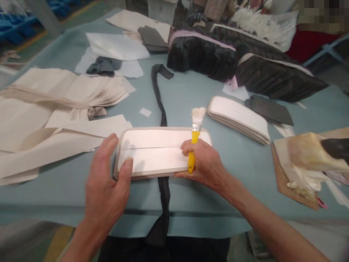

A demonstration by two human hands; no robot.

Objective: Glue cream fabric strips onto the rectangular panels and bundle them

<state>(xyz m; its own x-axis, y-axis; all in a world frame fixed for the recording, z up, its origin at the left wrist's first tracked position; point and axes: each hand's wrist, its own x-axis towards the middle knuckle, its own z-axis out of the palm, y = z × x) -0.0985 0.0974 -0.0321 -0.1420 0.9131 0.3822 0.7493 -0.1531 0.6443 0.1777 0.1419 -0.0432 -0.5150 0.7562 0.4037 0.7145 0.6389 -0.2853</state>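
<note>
A stack of white, rounded fabric panels (158, 149) lies on the blue-grey table (191, 203) right in front of me. My left hand (106, 185) grips its left end, thumb on top and fingers curled round the edge. My right hand (203, 163) holds the right end and, at the same time, clasps a yellow-handled brush (194, 142) whose pale bristles point away from me. A long black fabric strip (163, 109) runs under the stack toward the table's near edge.
A second stack of white panels (240, 118) lies to the right. A glue-caked board and pot (305, 163) sit at far right. Beige fabric pieces (62, 91) pile up on the left. Black pleated bundles (207, 54) fill the back.
</note>
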